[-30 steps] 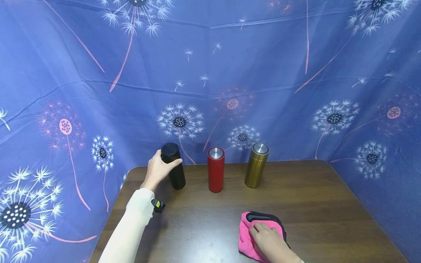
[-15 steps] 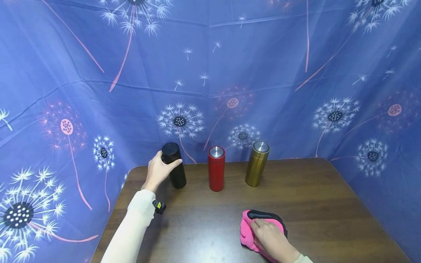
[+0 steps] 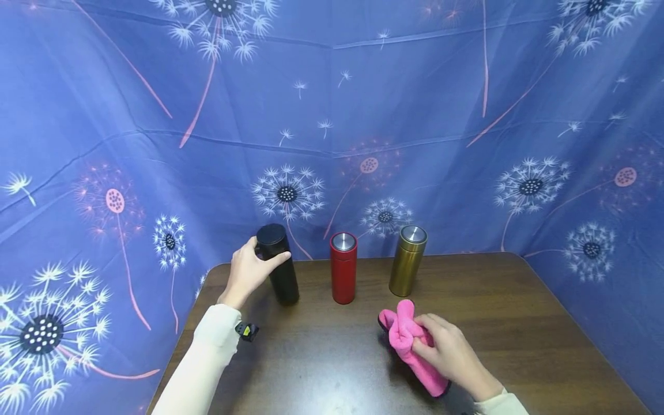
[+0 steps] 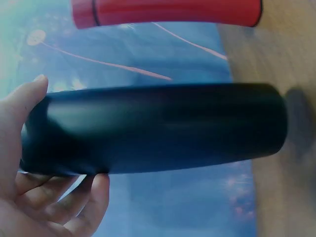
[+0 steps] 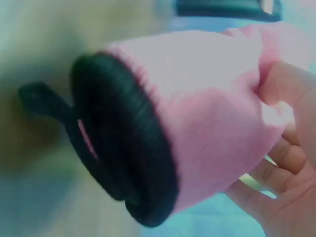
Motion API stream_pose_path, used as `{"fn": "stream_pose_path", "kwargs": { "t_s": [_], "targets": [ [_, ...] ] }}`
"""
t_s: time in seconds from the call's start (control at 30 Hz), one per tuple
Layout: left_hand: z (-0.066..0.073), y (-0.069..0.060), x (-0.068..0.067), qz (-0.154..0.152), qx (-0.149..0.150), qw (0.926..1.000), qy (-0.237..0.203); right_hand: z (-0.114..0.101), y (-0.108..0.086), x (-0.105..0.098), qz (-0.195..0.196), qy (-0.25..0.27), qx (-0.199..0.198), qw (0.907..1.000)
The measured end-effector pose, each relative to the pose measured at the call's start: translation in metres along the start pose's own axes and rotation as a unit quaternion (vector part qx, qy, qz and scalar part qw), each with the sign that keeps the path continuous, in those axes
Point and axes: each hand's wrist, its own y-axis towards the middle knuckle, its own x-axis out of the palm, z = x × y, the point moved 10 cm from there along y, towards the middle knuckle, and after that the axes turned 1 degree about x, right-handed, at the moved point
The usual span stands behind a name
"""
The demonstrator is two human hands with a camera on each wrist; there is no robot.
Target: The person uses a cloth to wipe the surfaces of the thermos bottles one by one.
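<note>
My left hand [image 3: 248, 270] grips a black thermos bottle [image 3: 283, 283] near its lid, thumb on one side and fingers on the other. The bottle leans slightly; I cannot tell whether its base touches the table. In the left wrist view the bottle's smooth side [image 4: 163, 128] lies across the picture. My right hand [image 3: 453, 351] pinches a pink cloth [image 3: 415, 360] with black edging, bunched up and raised off the tabletop at the front. The right wrist view shows the cloth's thick black rim [image 5: 133, 143] and a black strap [image 5: 42, 101].
A red thermos bottle [image 3: 343, 279] stands right of the black one, and a gold thermos bottle [image 3: 406, 271] stands further right. All are near the back of the brown wooden table [image 3: 498, 323]. A blue dandelion-print curtain [image 3: 446, 173] hangs behind and at both sides.
My right hand has gathered the pink cloth, which lay flatter on the table, and lifted it. The black bottle's base has shifted slightly right and nearer in my left hand's grip.
</note>
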Motion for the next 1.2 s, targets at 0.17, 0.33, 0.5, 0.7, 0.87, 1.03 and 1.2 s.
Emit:
{"fn": "stream_pose_path", "kwargs": {
  "t_s": [0.17, 0.33, 0.5, 0.7, 0.87, 1.03, 1.2],
  "targets": [
    [0.029, -0.010, -0.014, -0.012, 0.030, 0.9995, 0.001, -0.001, 0.019, -0.037, 0.055, 0.039, 0.037, 0.9970],
    [0.057, -0.027, -0.020, -0.029, 0.064, 0.9971, -0.028, -0.003, 0.024, -0.060, 0.112, 0.109, 0.055, 0.9861],
    [0.082, -0.047, -0.019, -0.060, 0.089, 0.9918, -0.068, -0.006, 0.030, -0.067, 0.131, 0.198, 0.070, 0.9689],
    [0.103, -0.074, -0.008, -0.094, 0.106, 0.9857, -0.091, -0.006, 0.033, -0.067, 0.129, 0.236, 0.078, 0.9600],
    [0.114, -0.093, 0.007, -0.119, 0.123, 0.9798, -0.104, -0.010, 0.034, -0.065, 0.132, 0.277, 0.074, 0.9489],
    [0.124, -0.107, 0.017, -0.126, 0.142, 0.9737, -0.126, -0.024, 0.040, -0.064, 0.142, 0.317, 0.046, 0.9368],
    [0.128, -0.118, 0.029, -0.134, 0.150, 0.9681, -0.150, -0.038, 0.045, -0.060, 0.141, 0.337, 0.016, 0.9309]
  ]
}}
